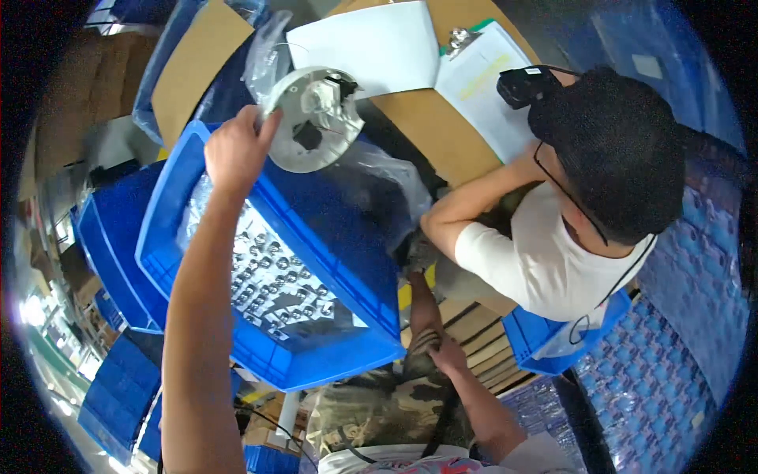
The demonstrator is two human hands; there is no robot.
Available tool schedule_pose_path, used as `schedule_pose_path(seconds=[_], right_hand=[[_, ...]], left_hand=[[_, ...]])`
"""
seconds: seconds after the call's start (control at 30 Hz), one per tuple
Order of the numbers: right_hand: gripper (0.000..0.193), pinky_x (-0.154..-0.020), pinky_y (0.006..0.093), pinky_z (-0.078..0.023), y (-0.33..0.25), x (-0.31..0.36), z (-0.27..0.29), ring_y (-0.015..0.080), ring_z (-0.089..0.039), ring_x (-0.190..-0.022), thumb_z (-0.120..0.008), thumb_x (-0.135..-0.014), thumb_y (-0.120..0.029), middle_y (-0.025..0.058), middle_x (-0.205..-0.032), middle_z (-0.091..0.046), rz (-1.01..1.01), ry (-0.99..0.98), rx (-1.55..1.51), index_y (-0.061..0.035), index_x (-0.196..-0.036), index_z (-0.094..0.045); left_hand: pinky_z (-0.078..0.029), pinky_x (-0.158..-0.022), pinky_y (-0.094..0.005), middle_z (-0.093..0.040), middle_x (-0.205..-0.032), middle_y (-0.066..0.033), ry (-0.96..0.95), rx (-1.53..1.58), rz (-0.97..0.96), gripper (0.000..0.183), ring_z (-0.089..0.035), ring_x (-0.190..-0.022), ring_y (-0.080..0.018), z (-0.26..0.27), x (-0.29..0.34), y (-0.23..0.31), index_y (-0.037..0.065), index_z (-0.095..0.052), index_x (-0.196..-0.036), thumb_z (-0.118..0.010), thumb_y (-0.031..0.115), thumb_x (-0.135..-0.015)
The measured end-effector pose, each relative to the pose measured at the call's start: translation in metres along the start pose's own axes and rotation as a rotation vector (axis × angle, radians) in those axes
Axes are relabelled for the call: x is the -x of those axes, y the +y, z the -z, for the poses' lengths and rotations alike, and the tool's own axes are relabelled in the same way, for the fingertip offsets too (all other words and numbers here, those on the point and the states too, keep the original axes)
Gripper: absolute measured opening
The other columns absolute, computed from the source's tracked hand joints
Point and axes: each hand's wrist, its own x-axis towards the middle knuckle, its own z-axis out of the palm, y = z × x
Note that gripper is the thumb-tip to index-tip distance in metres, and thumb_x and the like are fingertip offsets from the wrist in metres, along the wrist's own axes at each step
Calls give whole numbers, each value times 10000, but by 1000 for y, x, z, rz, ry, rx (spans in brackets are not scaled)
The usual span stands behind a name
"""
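Observation:
My left hand (237,150) is closed on the rim of a round, pale grey plastic housing (304,146) with a raised inner part and a dark opening. It holds the housing tilted above the far rim of a blue plastic crate (316,365). Inside the crate lie rows of small shiny metal parts (276,272) on a white layer, partly hidden by my forearm. Low at the right of the crate, my right hand (448,355) hangs near my bent leg (422,304); its fingers are too unclear to read.
A co-worker in a black cap (604,150) leans over a cardboard-topped surface (442,130) at the right. White paper (371,47) and a clipboard (485,87) lie there. More blue crates (118,237) stand left; a small blue bin (545,351) sits on wooden slats.

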Motion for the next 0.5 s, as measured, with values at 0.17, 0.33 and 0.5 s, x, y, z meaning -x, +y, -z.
schedule_pose_path(seconds=[0.17,0.33,0.5], right_hand=[[537,-909,447,-447,1,9,-11,359,-540,-1059,-557,-826,-356,227,-1216,-515,57,137,4,-24,-1239,-474],[577,-902,480,-435,-2,-4,-32,383,-532,-1059,-626,-803,-322,239,-1166,-528,228,246,-177,4,-1238,-431],[674,-901,550,-409,-15,16,-39,406,-521,-1066,-634,-794,-381,242,-1224,-482,132,288,8,-10,-1290,-368]], left_hand=[[-458,-635,-478,-628,-713,-177,-11,55,20,470,-617,-722,-362,3,1,7,67,-568,-788,-507,531,-834],[-458,-598,-461,-620,-711,-171,20,14,-45,484,-610,-702,-365,5,-3,7,73,-548,-795,-481,549,-852],[-469,-598,-462,-621,-680,-164,54,-5,-54,489,-618,-684,-350,0,0,2,73,-545,-774,-481,552,-848]])
